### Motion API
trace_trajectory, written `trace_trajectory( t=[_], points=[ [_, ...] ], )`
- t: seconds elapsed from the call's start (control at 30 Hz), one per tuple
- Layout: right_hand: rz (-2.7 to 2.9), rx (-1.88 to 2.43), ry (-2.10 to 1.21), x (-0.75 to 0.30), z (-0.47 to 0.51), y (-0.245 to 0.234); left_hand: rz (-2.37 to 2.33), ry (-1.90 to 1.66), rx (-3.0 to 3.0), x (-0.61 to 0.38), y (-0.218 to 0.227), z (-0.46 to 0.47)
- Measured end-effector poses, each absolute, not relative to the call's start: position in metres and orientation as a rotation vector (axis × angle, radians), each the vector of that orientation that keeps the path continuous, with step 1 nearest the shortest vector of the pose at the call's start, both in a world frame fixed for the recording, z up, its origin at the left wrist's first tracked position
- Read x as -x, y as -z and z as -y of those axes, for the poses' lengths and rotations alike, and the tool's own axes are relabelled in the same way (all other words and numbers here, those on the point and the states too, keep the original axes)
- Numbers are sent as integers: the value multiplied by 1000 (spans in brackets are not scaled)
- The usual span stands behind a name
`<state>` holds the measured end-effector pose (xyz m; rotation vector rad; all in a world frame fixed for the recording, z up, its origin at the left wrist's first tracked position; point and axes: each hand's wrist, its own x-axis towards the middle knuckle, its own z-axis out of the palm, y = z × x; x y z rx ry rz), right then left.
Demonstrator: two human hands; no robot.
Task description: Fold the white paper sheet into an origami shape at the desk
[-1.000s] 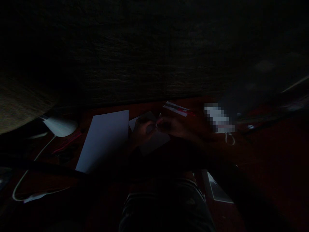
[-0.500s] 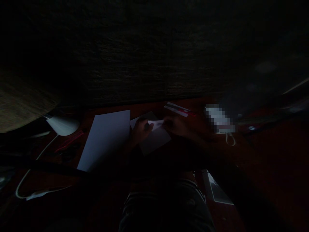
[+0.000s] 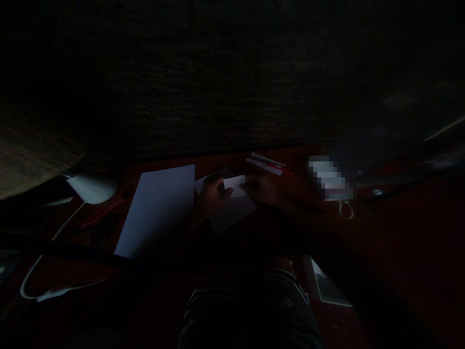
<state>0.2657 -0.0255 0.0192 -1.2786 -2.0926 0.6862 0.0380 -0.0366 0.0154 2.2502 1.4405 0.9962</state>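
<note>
The scene is very dark. My left hand (image 3: 213, 198) pinches the left side of a small piece of white paper (image 3: 235, 184). At its right side, my right hand (image 3: 264, 188) is closed on the same piece. A crease or fold seems to run across the paper between my hands. Beneath them a larger grey-looking sheet of paper (image 3: 232, 215) lies at a slant on the dark reddish table (image 3: 312, 223). Shadow hides most of my fingers.
A stack or large sheet of white paper (image 3: 160, 208) lies to the left. Beyond my right hand is a strip with a red cutter-like tool (image 3: 286, 169). A white lamp base (image 3: 94, 188) with a cord stands far left. A blurred-out pale object (image 3: 329, 177) lies right.
The small paper between my hands has turned so more of its upper face shows, standing slightly higher. My hands have hardly moved, and the view has shifted slightly.
</note>
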Motion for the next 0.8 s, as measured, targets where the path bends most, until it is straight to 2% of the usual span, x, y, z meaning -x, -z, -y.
trace_trajectory(
  t=[0.37,0.8],
  points=[
    [2113,1450,-581,-257,29,-18,-1471,-906,-2249,-44,-19,36],
    [2256,1272,-601,-262,28,-18,-1312,-807,-2476,-34,-17,33]
  ],
)
